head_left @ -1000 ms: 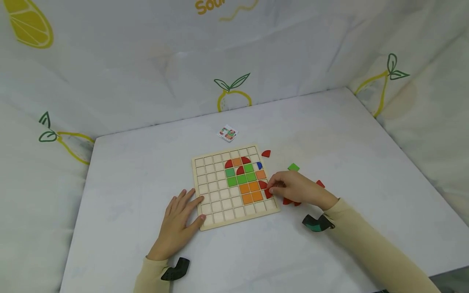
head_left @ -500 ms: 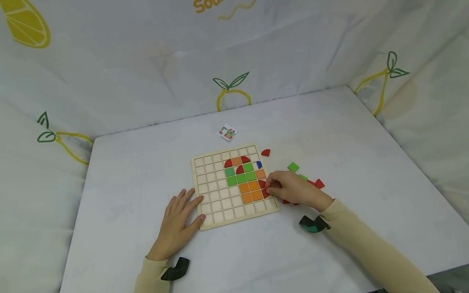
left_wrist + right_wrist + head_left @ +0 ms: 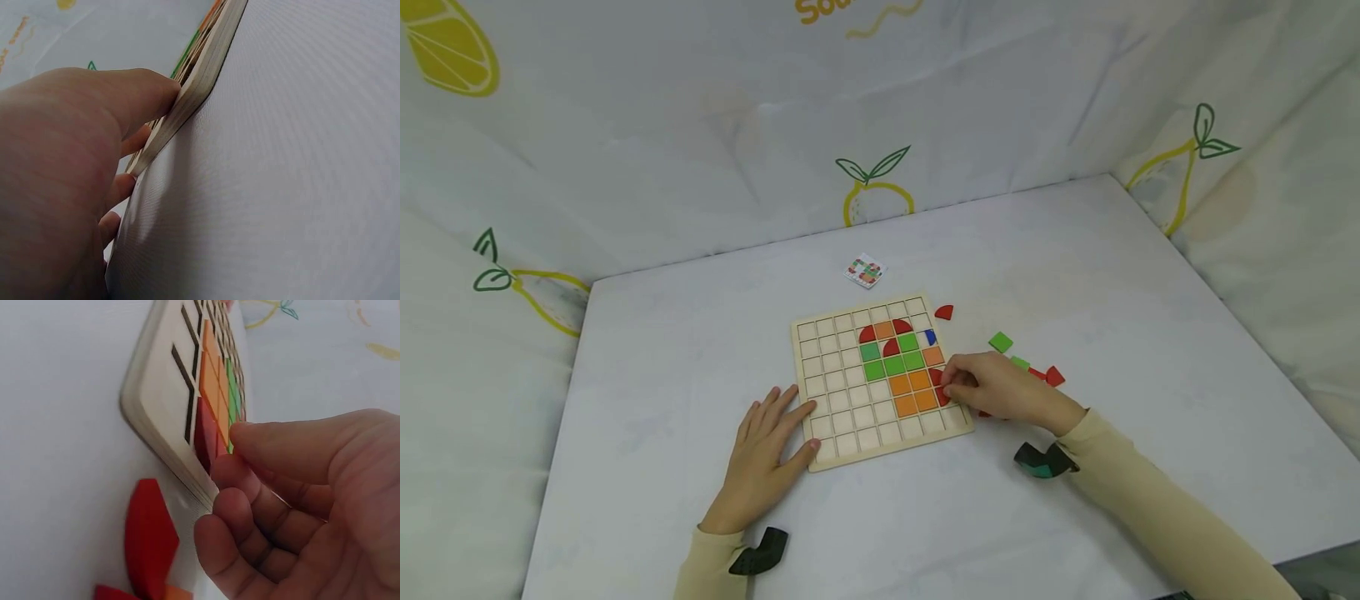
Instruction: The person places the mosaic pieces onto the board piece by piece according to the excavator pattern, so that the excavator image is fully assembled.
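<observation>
A wooden grid board [image 3: 844, 404] lies on the white table, partly filled with flat coloured tiles. My left hand [image 3: 760, 462] rests at its left edge with fingers spread, and the thumb [image 3: 147, 94] touches the board's corner in the left wrist view. At the right edge, my right hand [image 3: 1000, 385] has thumb and curled fingers on a red quarter-circle tile [image 3: 943, 397] in a cell beside the orange tiles [image 3: 916, 394]. The right wrist view shows that tile [image 3: 203, 434] right below the fingertips. Another red tile [image 3: 936, 377] sits just above it.
Loose green tiles [image 3: 1001, 342] and red tiles [image 3: 1055, 377] lie right of the board, some hidden by the right hand. One red quarter-circle [image 3: 944, 312] is near the top right corner. A small pattern card [image 3: 865, 272] lies behind the board.
My right hand has shifted slightly left, and the red quarter-circle tile has moved with it, closer against the orange tiles. The left hand stays in place.
</observation>
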The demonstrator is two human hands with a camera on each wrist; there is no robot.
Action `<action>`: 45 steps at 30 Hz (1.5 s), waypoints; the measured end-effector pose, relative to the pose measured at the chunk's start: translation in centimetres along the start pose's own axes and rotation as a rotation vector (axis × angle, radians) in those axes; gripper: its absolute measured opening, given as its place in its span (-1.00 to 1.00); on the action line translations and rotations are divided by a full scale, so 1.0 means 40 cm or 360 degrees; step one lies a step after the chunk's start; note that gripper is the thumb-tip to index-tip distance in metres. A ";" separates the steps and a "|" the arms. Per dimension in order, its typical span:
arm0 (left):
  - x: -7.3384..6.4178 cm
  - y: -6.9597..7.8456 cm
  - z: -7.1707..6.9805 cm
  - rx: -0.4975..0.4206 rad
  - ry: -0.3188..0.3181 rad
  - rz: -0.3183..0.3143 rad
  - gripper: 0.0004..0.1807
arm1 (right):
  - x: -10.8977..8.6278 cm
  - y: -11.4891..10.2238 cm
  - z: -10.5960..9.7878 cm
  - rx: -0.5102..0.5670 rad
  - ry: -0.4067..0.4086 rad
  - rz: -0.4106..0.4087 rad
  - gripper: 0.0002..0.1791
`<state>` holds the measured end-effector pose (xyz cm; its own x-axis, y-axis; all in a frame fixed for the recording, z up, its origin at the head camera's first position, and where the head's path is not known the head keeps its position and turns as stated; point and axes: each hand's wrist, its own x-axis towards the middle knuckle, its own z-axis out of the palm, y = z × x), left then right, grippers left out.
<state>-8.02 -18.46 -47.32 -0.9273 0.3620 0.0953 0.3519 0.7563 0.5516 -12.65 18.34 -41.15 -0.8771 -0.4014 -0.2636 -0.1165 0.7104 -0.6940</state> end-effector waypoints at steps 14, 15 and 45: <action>0.006 0.008 -0.008 -0.0004 -0.0004 0.0007 -0.39 | -0.069 0.015 -0.099 -0.0121 0.0292 0.0042 -0.87; 0.006 0.008 -0.008 -0.0004 -0.0004 0.0005 -0.39 | -0.076 0.020 -0.106 -0.0124 0.0302 0.0037 -0.87; 0.000 0.004 -0.002 0.0000 0.0013 0.0019 -0.40 | -0.188 0.147 -0.138 -0.0417 0.0195 0.0184 -0.60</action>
<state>-7.97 -18.38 -47.16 -0.9241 0.3663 0.1086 0.3627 0.7519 0.5506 -9.32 28.73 -39.54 -0.9393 -0.2479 -0.2373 -0.1147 0.8785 -0.4638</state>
